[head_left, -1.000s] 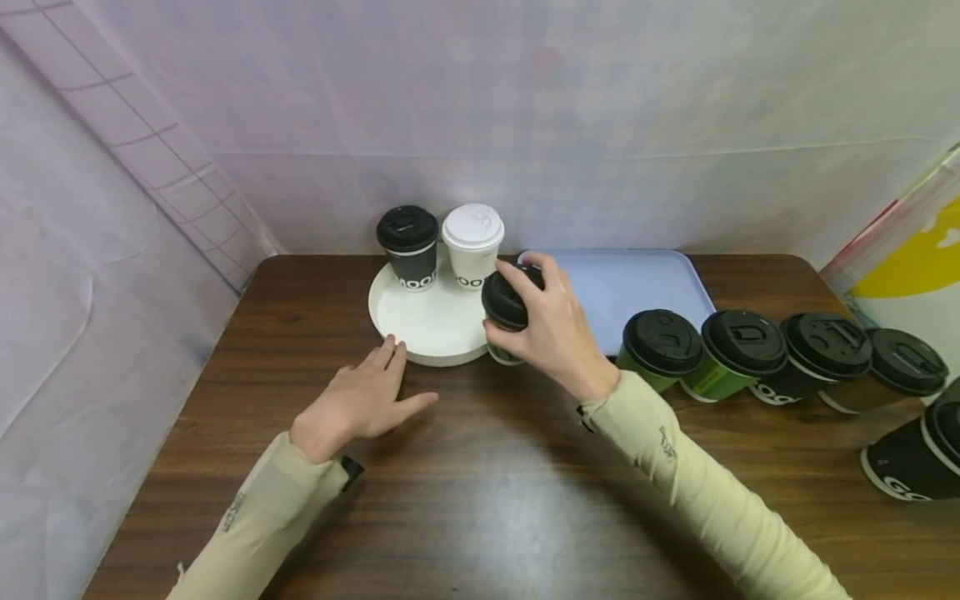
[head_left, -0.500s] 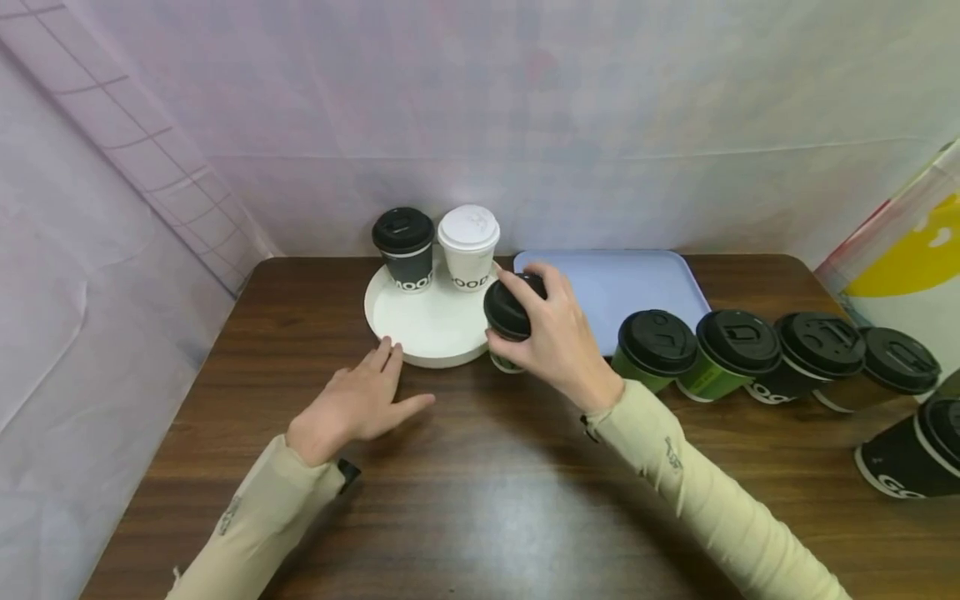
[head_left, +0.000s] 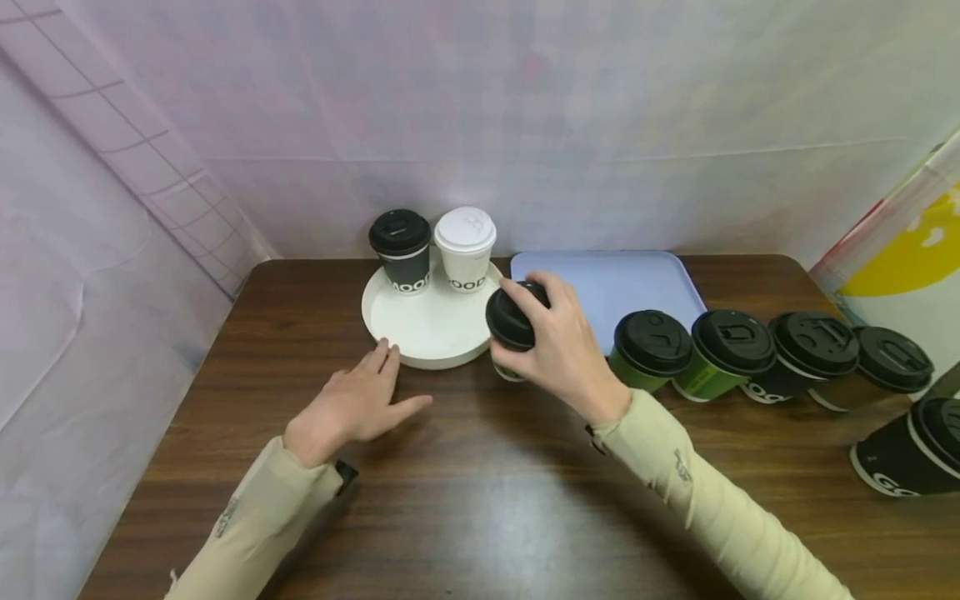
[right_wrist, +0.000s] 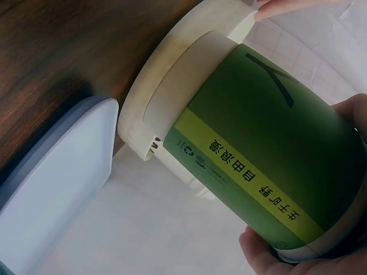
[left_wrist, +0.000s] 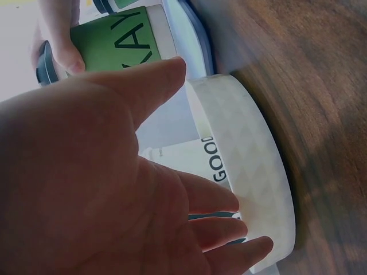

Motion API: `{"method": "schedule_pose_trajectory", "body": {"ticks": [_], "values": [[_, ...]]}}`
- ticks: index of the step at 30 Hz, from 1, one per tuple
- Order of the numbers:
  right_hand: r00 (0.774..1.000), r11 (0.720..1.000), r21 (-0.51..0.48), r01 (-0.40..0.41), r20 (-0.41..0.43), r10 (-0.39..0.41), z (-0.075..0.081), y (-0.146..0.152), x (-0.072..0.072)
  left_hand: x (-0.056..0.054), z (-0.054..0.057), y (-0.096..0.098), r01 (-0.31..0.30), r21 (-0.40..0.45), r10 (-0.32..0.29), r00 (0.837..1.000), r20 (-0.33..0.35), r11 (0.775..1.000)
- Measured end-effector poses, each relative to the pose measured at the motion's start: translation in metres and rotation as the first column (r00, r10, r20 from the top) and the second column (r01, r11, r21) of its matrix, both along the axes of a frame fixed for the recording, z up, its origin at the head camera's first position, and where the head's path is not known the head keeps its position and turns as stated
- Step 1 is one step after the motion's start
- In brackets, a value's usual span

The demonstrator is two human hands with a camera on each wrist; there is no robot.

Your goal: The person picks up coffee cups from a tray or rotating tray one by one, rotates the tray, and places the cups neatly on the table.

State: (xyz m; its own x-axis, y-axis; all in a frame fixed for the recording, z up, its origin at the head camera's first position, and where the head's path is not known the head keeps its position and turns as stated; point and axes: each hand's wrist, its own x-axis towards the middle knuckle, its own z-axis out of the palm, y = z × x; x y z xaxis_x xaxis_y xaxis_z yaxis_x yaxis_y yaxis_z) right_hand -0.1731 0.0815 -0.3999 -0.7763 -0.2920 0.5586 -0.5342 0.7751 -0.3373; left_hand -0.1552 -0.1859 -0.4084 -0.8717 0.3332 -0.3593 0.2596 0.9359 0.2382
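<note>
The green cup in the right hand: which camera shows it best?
The right wrist view: the green cup fills much of the picture, with its pale base and printed stripe plain. The head view shows mainly its black lid, partly behind the right hand; the left wrist view shows its lettered side, partly behind the left hand.

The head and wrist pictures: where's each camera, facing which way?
Head: on the head, facing forward and down at the table and white tray; left hand, right hand and sleeves show.
Left wrist: on that wrist, facing the white tray; left hand in front, right hand at upper left.
Right wrist: on that wrist, facing the green cup; parts of both hands at the edges.
Wrist views share the green cup and white tray.
</note>
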Motion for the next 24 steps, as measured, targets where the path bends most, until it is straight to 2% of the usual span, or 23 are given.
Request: {"method": "schedule_pose_trajectory", "body": {"ticks": [24], "values": [[1.0, 1.0, -0.005, -0.015, -0.013, 0.015, -0.004, 0.011, 0.012, 0.001, 0.002, 0.001, -0.007, 0.005, 0.007, 1.0, 0.018, 1.0]]}}
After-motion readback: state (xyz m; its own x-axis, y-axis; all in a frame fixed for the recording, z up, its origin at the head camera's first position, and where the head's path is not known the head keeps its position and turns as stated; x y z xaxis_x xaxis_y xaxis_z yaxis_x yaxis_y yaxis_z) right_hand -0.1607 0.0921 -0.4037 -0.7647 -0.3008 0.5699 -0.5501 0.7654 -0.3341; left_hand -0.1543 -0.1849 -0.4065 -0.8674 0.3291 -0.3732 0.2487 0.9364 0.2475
